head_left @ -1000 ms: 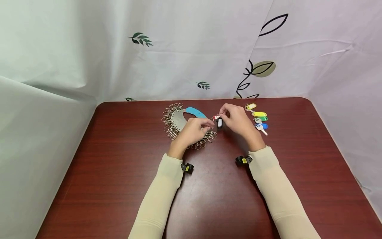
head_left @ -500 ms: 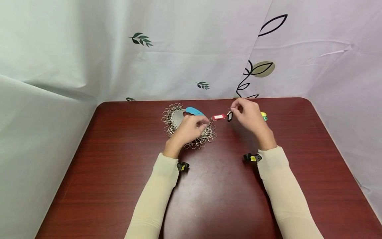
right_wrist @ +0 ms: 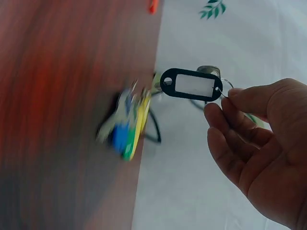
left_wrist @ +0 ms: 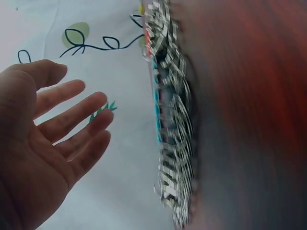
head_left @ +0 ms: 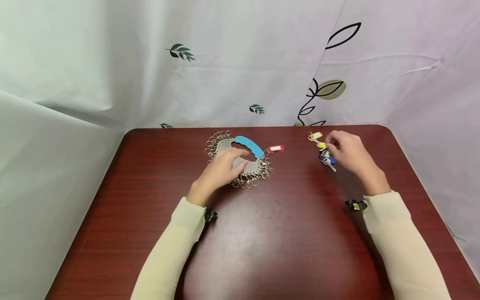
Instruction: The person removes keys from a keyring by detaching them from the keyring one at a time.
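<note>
My right hand (head_left: 352, 154) pinches the metal ring of a black key tag (right_wrist: 194, 85) with a white label, over the right side of the table. A key head (right_wrist: 209, 71) shows behind the tag. Below lie more key tags, among them a yellow one (head_left: 316, 135) and a blue one (head_left: 332, 160) with a key (head_left: 328, 166). My left hand (head_left: 219, 168) is held, fingers loosely spread and holding nothing, over a curved metal plate (head_left: 253, 168) with a blue handle (head_left: 250, 146) and many clip rings (left_wrist: 180, 124) along its edge.
A red key tag (head_left: 276, 148) lies at the right end of the plate's rings. The dark red wooden table (head_left: 277, 233) reaches back to a white patterned curtain (head_left: 225, 83). More white cloth hangs at both sides.
My right hand has carried the black key tag rightward from beside the red tag to the other tags. My left hand has drawn back left from the plate's right end.
</note>
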`<move>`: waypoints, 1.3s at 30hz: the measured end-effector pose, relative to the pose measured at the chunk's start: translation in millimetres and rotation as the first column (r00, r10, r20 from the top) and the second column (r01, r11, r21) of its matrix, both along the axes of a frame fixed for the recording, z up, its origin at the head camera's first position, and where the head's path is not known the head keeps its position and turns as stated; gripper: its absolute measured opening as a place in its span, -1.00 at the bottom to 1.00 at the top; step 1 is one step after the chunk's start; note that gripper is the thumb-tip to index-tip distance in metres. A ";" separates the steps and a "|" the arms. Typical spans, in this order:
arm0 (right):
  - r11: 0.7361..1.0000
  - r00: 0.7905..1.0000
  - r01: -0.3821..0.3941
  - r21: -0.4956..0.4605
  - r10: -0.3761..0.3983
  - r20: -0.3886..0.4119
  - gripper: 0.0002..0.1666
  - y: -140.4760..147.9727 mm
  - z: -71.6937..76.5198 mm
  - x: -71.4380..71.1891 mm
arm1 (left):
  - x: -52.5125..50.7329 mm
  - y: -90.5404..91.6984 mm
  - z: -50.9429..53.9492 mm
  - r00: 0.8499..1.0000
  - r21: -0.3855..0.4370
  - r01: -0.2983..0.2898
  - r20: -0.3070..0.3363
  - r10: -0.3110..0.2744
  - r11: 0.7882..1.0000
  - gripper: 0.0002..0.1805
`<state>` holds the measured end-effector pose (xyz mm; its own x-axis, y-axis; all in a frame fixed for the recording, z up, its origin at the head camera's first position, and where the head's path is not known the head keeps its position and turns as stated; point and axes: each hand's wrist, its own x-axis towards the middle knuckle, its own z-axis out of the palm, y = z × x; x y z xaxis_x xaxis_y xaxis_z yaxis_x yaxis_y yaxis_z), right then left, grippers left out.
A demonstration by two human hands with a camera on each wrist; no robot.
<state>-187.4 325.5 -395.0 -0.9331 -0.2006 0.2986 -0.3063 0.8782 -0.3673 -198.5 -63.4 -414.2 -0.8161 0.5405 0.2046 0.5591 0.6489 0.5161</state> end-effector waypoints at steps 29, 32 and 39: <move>0.870 0.969 -0.215 0.443 0.132 0.210 -0.74 29.1 -4.7 26.0 | 16.7 -72.4 -10.6 0.966 -0.278 0.004 -0.247 -0.076 0.961 -0.64; 0.853 0.966 -0.243 0.462 0.170 0.193 -0.73 23.3 -12.2 23.2 | 17.5 -73.0 -12.9 0.964 -0.288 0.016 -0.251 -0.092 0.957 -0.65; 0.834 0.964 -0.265 0.484 0.228 0.135 -0.73 10.8 -25.2 17.1 | 17.0 -67.7 -15.0 0.962 -0.294 0.016 -0.257 -0.095 0.956 -0.71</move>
<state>-170.3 336.3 -420.1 -0.8474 -0.5298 0.0355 -0.5270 0.8473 0.0660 -181.5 -131.1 -429.2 -0.7201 0.6512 0.2396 0.6894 0.7107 0.1403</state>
